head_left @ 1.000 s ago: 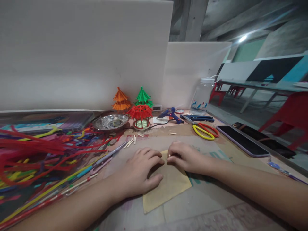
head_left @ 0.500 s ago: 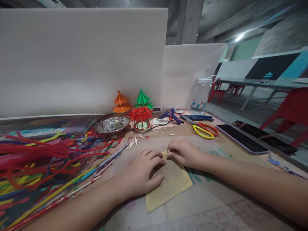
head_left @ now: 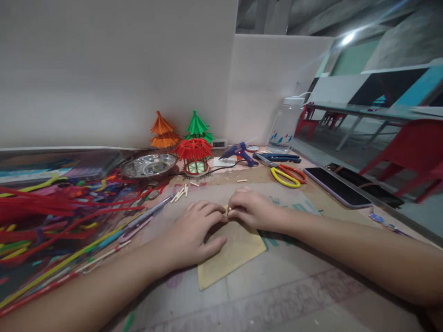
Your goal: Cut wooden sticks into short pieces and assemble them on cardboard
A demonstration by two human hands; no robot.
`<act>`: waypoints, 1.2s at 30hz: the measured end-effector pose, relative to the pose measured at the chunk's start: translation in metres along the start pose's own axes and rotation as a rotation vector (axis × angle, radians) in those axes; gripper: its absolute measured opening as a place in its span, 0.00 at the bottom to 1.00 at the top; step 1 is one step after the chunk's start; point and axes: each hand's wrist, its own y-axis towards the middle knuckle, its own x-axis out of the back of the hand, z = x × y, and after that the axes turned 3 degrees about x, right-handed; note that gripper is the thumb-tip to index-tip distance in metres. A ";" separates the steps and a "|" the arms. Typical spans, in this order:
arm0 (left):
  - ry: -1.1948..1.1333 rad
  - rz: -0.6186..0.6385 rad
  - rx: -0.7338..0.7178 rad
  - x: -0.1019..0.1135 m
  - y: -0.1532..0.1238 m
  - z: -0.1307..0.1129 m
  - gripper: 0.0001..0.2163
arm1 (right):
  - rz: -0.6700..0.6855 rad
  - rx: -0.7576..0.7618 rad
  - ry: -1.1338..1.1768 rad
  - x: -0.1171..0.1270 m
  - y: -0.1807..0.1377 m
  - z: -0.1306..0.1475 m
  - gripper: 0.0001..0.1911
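A white foam board [head_left: 117,74] is stood along the back of the cluttered brown worktable [head_left: 294,286], and a broad heap of coloured plastic straws [head_left: 51,216] is spread over the table's left side. A tan square sheet of sandpaper [head_left: 230,256] is laid flat at the table's middle. The left hand [head_left: 192,235] is pressed palm-down on this sheet, fingers spread and holding nothing. The right hand [head_left: 251,210] is rested at the sheet's far corner, its thumb and forefinger pinched together on a small pale wooden stick [head_left: 229,210], which is held against the sandpaper just beside the left fingertips. Behind the hands, a red straw-roofed miniature pavilion [head_left: 193,157] is stood near a round steel dish [head_left: 148,166], with yellow-and-red-handled scissors [head_left: 285,175] and a blue glue gun [head_left: 238,153] to the right.
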 end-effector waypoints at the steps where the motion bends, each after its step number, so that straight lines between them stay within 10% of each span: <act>1: 0.003 -0.004 0.002 0.000 0.000 0.000 0.14 | -0.004 -0.012 -0.012 0.000 0.000 0.000 0.06; 29: -0.007 -0.016 -0.002 -0.002 0.000 0.002 0.13 | -0.026 -0.028 -0.118 -0.001 -0.003 0.007 0.06; 36: -0.020 -0.030 -0.020 -0.003 -0.001 0.002 0.14 | -0.040 -0.110 0.184 -0.001 0.001 0.013 0.07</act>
